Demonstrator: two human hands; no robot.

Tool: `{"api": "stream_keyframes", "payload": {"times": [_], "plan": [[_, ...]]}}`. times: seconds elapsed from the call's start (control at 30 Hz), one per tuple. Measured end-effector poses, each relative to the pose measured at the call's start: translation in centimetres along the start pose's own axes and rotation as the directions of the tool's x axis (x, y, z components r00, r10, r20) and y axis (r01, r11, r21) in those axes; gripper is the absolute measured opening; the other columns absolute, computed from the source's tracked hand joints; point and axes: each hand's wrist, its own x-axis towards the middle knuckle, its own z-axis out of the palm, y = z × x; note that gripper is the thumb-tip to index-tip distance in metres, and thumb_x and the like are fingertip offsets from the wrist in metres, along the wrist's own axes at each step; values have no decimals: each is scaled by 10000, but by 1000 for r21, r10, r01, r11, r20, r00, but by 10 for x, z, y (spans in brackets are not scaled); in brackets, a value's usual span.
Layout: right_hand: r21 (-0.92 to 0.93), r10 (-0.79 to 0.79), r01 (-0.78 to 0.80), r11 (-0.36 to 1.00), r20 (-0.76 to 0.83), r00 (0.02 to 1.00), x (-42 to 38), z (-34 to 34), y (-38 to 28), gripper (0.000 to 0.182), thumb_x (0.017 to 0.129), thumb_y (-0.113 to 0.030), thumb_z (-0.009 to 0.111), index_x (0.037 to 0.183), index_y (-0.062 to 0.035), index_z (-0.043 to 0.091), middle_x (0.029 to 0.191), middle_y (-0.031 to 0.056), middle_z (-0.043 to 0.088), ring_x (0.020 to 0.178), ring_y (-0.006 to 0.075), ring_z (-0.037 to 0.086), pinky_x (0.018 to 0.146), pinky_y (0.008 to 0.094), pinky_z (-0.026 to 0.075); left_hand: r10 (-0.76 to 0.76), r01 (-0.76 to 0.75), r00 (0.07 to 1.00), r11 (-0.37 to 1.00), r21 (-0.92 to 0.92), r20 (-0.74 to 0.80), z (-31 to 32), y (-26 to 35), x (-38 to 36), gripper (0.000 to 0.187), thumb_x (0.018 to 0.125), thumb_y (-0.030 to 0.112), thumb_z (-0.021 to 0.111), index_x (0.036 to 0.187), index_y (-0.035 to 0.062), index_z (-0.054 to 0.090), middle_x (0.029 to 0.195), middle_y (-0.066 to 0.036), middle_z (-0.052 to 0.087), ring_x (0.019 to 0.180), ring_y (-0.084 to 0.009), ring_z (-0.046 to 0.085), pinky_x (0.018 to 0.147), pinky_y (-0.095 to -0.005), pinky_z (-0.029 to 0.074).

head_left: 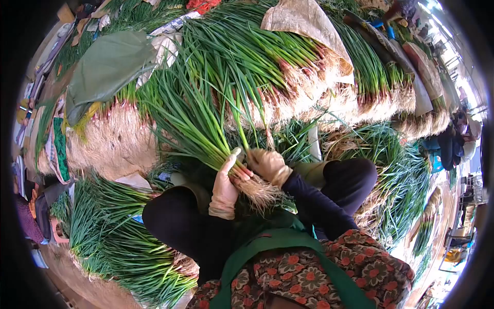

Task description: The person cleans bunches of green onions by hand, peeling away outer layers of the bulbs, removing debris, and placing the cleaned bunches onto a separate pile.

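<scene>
My left hand [226, 186], in a pale glove, is wrapped round a bunch of green onions [213, 147] near its reddish stems. The bunch's long leaves point up and left, and its pale roots [257, 193] hang to the lower right. My right hand [266, 166], gloved too and a little blurred, is closed beside the bunch, near a single stalk [239, 123] that runs upward. What its fingertips hold is hard to make out. Just above, a thin stalk with roots [269, 138] hangs from the large pile [247, 56].
Burlap [309, 26] and a green sheet [108, 67] lie over the stacked onions. Loose onions [128, 242] are heaped at the lower left, with more leaves [406, 170] at the right. My bent knees flank my hands. People [453, 141] are at the far right edge.
</scene>
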Motion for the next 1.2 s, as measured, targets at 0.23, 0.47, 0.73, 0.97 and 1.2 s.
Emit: {"api": "stream_keyframes", "payload": {"times": [0.23,0.47,0.73,0.97,1.2], "plan": [[-391,181,-14,920,393,902,-10,1,56,266,883,-274,509,1017,-117,676,918,162,678,834,330,670,686,417,532,94,-94,996,983,-155,-4,16,-11,0,348,933,237,505,1184,-3,525,1101,-136,578,1167,-302,527,905,-404,481],[380,157,-91,920,-148,976,58,50,143,299,920,-248,582,1117,-24,598,817,76,664,681,187,630,591,304,500,44,-32,998,980,-198,55,6,-4,-1,358,935,253,488,1188,2,529,1203,-134,573,870,-215,608,797,-373,514],[56,57,-55,997,-36,998,-23,-29,9,263,839,-338,616,902,-82,623,769,161,638,680,348,628,583,441,484,-39,36,999,990,-133,-19,21,0,2,430,936,277,484,1231,-36,503,976,-137,626,683,-203,598,700,-330,488],[-41,-132,173,984,486,864,-15,-37,8,305,863,-291,565,1059,-65,625,832,210,649,786,364,645,685,441,508,1,-1,1000,999,35,-27,25,-10,-1,389,944,270,462,1145,-55,537,790,-158,622,688,-225,614,684,-333,498],[152,86,-96,984,70,994,24,-17,1,397,885,-347,581,1116,-25,591,846,206,650,794,343,644,700,420,478,3,19,997,952,305,-74,15,-15,0,278,914,225,548,991,-38,593,659,-108,604,604,-202,618,554,-242,469]]}}
